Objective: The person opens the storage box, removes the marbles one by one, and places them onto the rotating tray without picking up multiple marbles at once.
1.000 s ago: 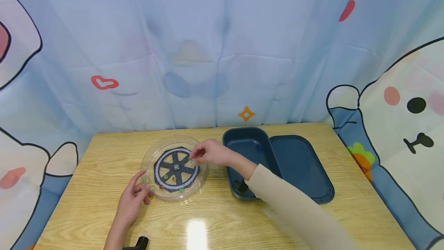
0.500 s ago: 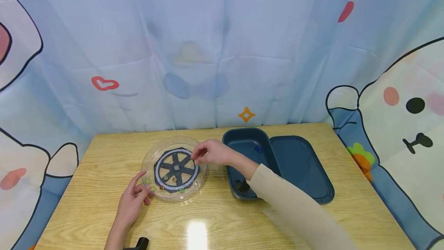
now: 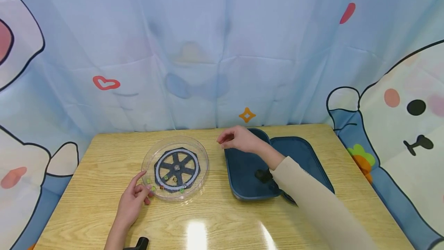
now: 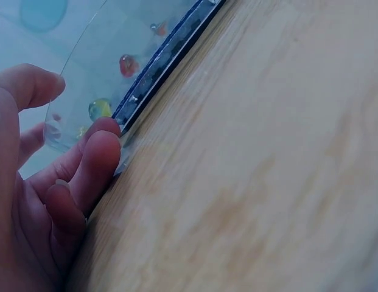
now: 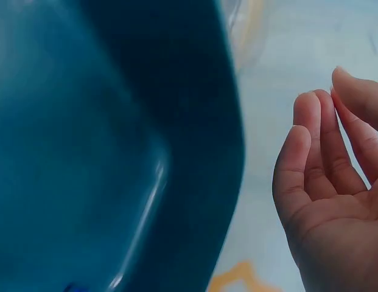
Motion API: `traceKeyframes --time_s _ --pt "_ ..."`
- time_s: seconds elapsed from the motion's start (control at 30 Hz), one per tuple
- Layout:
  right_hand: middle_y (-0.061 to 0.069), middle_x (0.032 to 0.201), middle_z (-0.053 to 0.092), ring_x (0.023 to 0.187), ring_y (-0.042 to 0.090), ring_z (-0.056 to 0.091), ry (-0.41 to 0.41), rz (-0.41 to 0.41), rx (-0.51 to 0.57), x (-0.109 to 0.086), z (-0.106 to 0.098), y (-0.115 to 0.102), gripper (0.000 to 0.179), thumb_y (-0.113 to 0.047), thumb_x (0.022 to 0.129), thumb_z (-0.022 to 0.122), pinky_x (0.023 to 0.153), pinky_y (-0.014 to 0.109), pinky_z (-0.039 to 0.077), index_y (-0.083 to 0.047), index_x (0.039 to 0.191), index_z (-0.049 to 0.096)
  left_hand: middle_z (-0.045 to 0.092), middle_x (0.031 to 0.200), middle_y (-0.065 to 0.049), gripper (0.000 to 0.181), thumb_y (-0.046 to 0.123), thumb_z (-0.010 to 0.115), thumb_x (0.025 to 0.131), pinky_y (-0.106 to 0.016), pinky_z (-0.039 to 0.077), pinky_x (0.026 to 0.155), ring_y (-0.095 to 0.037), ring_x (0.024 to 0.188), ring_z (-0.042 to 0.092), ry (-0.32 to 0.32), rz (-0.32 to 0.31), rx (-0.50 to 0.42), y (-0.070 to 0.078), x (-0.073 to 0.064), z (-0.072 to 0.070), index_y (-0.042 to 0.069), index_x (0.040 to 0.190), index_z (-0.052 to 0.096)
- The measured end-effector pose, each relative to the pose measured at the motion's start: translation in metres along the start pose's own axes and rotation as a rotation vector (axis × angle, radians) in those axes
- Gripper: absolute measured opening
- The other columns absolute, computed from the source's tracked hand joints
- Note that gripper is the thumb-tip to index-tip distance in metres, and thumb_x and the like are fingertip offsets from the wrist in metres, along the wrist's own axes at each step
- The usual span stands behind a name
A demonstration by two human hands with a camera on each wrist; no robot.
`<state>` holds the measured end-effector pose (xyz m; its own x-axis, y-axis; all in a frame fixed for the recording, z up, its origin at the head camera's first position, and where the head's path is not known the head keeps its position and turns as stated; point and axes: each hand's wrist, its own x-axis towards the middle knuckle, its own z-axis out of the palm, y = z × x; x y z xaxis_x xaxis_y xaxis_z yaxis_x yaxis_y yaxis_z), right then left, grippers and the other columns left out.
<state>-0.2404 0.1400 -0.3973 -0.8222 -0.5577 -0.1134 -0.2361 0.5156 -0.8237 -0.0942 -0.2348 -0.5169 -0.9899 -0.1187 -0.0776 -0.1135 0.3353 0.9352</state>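
Note:
A clear round dish (image 3: pixel 204 173) stands on the table at left, a dark wheel-like pattern with a pale ring (image 3: pixel 157 167) showing at its bottom. Several small glass marbles lie in its front part, among them a green marble (image 3: pixel 182 191) and a reddish marble (image 4: pixel 128 65). At the dish's near-left rim, the index finger and thumb of my left hand (image 3: pixel 133 200) rest spread against its edge. My right hand (image 3: pixel 239 139) is over the far-left rim of a dark blue box (image 3: pixel 243 173). Its fingers are loosely bent, with nothing visible between them (image 5: pixel 341 164).
A flat dark blue tray or lid (image 3: pixel 298 153) lies right of the box, partly behind the right sleeve (image 3: pixel 312 196). A dark blue bead (image 5: pixel 76 287) shows inside the box. A printed curtain (image 3: pixel 222 49) hangs behind the wooden table (image 3: pixel 215 219).
My right hand has moved from over the dish to the right, to the box's far rim. A clear marble now shows near the dish's front. My left hand stays put.

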Motion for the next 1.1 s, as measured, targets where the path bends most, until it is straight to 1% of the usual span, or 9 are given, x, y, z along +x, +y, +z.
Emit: traceKeyframes --time_s 0.13,0.23,0.37,0.53,0.63,0.7,0.83,0.97,1.1 --pt "0.016 0.117 0.067 0.105 0.026 0.064 0.057 0.042 0.075 -0.009 -0.018 0.021 0.024 -0.010 0.094 0.069 0.094 0.046 0.049 -0.001 0.117 0.070 0.068 0.083 -0.011 0.052 0.016 0.059 0.101 -0.027 0.047 0.069 -0.022 0.061 0.062 0.001 0.008 0.001 0.000 -0.001 0.000 0.018 0.149 0.040" --pt "0.020 0.119 0.066 0.106 0.028 0.063 0.094 0.071 0.093 -0.014 -0.027 0.036 0.027 -0.009 0.095 0.068 0.096 0.049 0.048 0.003 0.119 0.068 0.068 0.082 -0.011 0.053 0.016 0.060 0.101 -0.026 0.047 0.072 -0.022 0.061 0.062 -0.001 0.014 -0.002 0.000 -0.002 0.001 0.017 0.150 0.040" --pt "0.022 0.119 0.065 0.104 0.028 0.064 0.123 0.114 0.069 -0.018 -0.032 0.053 0.027 -0.007 0.096 0.066 0.096 0.051 0.047 0.005 0.120 0.066 0.068 0.083 -0.011 0.052 0.016 0.060 0.101 -0.026 0.047 0.070 -0.022 0.061 0.062 0.001 0.006 -0.004 0.000 -0.002 0.001 0.018 0.149 0.040" --pt "0.015 0.113 0.067 0.102 0.029 0.064 0.140 0.181 -0.007 -0.021 -0.034 0.063 0.024 -0.007 0.096 0.066 0.093 0.049 0.049 0.003 0.118 0.068 0.068 0.083 -0.011 0.052 0.017 0.060 0.101 -0.027 0.047 0.068 -0.022 0.062 0.062 0.000 -0.002 0.005 -0.001 -0.001 0.001 0.020 0.149 0.040" --pt "0.012 0.111 0.069 0.101 0.028 0.064 0.119 0.213 -0.085 -0.020 -0.033 0.068 0.023 -0.008 0.095 0.067 0.090 0.046 0.050 0.001 0.116 0.070 0.068 0.083 -0.011 0.051 0.017 0.060 0.101 -0.027 0.047 0.068 -0.022 0.062 0.063 0.002 -0.001 0.001 -0.001 -0.001 0.001 0.020 0.149 0.041" --pt "0.010 0.111 0.069 0.100 0.027 0.065 0.089 0.231 -0.134 -0.019 -0.033 0.070 0.023 -0.009 0.095 0.067 0.088 0.044 0.051 0.000 0.116 0.070 0.068 0.083 -0.011 0.051 0.017 0.060 0.101 -0.027 0.047 0.068 -0.022 0.062 0.062 0.001 -0.001 -0.005 -0.001 -0.001 0.001 0.020 0.149 0.041" --pt "0.011 0.112 0.068 0.099 0.026 0.065 0.042 0.269 -0.174 -0.018 -0.032 0.073 0.022 -0.009 0.095 0.066 0.086 0.043 0.051 -0.001 0.115 0.070 0.068 0.083 -0.011 0.052 0.017 0.060 0.101 -0.027 0.048 0.068 -0.022 0.062 0.062 -0.002 0.008 -0.011 -0.001 0.000 0.001 0.019 0.149 0.041" --pt "0.008 0.107 0.069 0.095 0.023 0.065 0.001 0.272 -0.221 -0.017 -0.033 0.071 0.021 -0.007 0.095 0.066 0.084 0.041 0.051 0.000 0.115 0.070 0.068 0.083 -0.011 0.052 0.016 0.060 0.101 -0.027 0.048 0.066 -0.022 0.062 0.062 0.001 0.017 -0.005 -0.001 0.000 0.001 0.018 0.149 0.040" --pt "0.004 0.101 0.070 0.092 0.021 0.064 -0.062 0.266 -0.291 -0.016 -0.034 0.068 0.021 -0.006 0.095 0.065 0.084 0.041 0.051 -0.001 0.115 0.070 0.068 0.083 -0.011 0.052 0.017 0.059 0.101 -0.027 0.047 0.062 -0.021 0.061 0.062 0.005 0.028 0.009 -0.001 0.001 0.000 0.017 0.149 0.040"
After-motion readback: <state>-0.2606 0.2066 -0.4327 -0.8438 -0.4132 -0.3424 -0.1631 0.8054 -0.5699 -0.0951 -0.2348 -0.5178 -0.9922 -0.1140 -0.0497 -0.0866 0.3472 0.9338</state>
